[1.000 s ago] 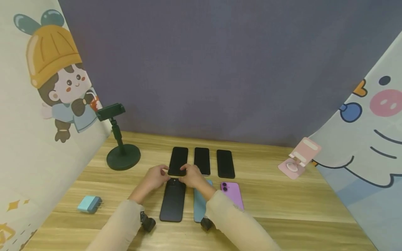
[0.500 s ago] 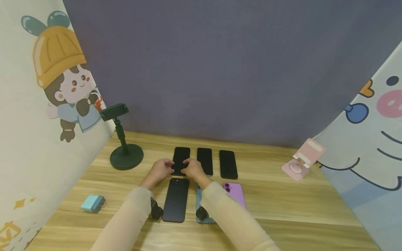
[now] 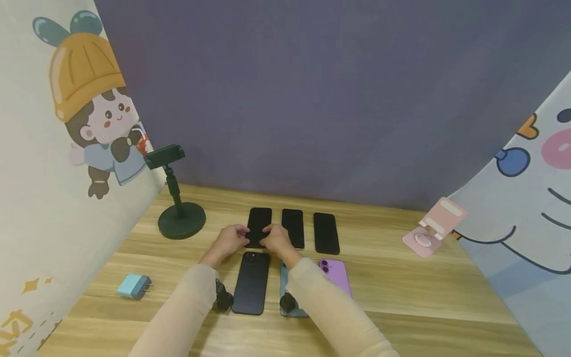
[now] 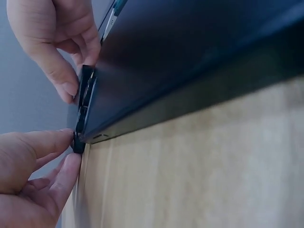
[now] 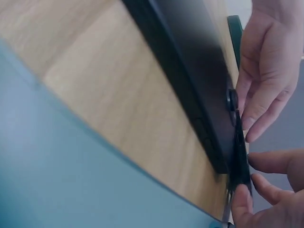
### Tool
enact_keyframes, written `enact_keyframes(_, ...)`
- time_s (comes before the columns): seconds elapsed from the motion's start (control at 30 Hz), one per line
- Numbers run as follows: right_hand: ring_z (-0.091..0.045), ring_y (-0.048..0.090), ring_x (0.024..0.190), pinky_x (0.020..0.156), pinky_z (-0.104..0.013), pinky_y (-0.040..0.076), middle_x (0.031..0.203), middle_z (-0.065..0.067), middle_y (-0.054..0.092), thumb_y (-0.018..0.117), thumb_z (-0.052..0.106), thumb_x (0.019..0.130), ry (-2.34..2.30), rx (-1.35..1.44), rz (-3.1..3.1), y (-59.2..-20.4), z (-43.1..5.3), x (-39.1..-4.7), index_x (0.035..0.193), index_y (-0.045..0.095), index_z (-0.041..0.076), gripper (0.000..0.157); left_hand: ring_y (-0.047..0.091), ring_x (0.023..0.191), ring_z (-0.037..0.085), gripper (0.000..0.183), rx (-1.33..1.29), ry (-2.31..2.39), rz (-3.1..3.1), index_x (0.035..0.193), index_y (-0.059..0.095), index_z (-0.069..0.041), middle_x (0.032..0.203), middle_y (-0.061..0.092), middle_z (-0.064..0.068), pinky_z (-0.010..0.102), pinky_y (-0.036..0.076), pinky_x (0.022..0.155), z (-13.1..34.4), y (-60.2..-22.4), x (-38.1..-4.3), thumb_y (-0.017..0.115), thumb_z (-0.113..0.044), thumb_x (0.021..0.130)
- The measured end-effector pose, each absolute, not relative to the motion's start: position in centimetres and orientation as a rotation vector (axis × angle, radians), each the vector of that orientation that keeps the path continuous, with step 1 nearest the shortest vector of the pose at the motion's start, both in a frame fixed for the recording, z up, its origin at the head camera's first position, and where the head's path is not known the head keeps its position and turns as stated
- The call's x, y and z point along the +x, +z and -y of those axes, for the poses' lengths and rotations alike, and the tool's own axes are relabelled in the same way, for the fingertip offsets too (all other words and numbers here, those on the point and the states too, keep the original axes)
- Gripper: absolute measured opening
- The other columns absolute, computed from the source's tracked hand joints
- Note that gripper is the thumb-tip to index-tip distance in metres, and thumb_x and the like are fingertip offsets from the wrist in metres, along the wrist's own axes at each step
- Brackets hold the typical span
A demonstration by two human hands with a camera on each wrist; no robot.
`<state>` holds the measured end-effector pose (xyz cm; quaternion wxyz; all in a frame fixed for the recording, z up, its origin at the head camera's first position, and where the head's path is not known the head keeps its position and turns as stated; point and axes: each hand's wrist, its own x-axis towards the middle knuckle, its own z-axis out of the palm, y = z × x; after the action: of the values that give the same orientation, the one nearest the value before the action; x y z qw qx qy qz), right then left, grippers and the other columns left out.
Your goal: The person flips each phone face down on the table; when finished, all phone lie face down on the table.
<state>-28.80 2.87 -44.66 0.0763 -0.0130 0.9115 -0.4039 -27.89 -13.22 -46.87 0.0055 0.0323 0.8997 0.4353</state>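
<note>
My left hand (image 3: 229,240) and right hand (image 3: 278,241) pinch the two sides of a black smartphone (image 3: 259,218) near its front end, the leftmost in the back row. Thumbs and fingertips grip its thin edge (image 4: 81,116) in the left wrist view, and the same held phone (image 5: 241,161) appears tilted in the right wrist view. Directly in front lies another black smartphone (image 3: 251,285), camera side up. A blue smartphone (image 3: 284,280) is partly hidden under my right sleeve and wrist camera.
Two more black smartphones (image 3: 292,228) (image 3: 326,233) lie to the right in the back row. A purple smartphone (image 3: 337,275) lies in front of them. A dark green phone stand (image 3: 182,220) stands left, a pink stand (image 3: 434,225) right, and a blue charger plug (image 3: 133,286) front left.
Both hands have moved forward from the gap between the two left phones to the sides of the back one. The whole view has shifted slightly; the other phones stay put.
</note>
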Motion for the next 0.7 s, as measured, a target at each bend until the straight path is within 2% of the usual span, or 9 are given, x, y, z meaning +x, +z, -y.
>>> enact_keyframes(0.27,-0.03,0.06,0.101,0.082,-0.043,0.052,0.12,-0.017,0.061,0.076,0.004,0.083,-1.367,-0.04,-2.649,-43.9,-3.6,-28.8,0.114,0.07,0.007,0.031,0.062,0.095,0.029,0.028,0.07,1.405,-2.772,0.113,0.067,0.004,0.103,0.065,0.016,0.04,0.052,0.081,12.9,-46.9,-28.1,0.071,-0.006,0.088)
enact_keyframes(0.5,-0.031,0.057,0.112,0.084,-0.041,0.052,0.119,-0.014,0.063,0.071,0.003,0.086,-1.519,-0.072,-2.624,-43.5,-3.8,-28.9,0.116,0.07,0.008,0.031,0.061,0.1,0.034,0.027,0.099,1.417,-2.775,0.113,0.066,0.006,0.105,0.066,0.019,0.044,0.05,0.086,12.4,-46.5,-28.2,0.069,-0.005,0.089)
enact_keyframes(0.7,-0.026,0.062,0.099,0.077,-0.036,0.054,0.11,-0.01,0.066,0.073,0.006,0.086,-1.606,-0.061,-2.611,-43.4,-3.8,-28.7,0.121,0.067,0.008,0.036,0.061,0.106,0.034,0.028,0.11,1.468,-2.751,0.117,0.066,0.003,0.112,0.066,0.019,0.044,0.05,0.088,11.9,-46.2,-28.1,0.067,-0.006,0.091)
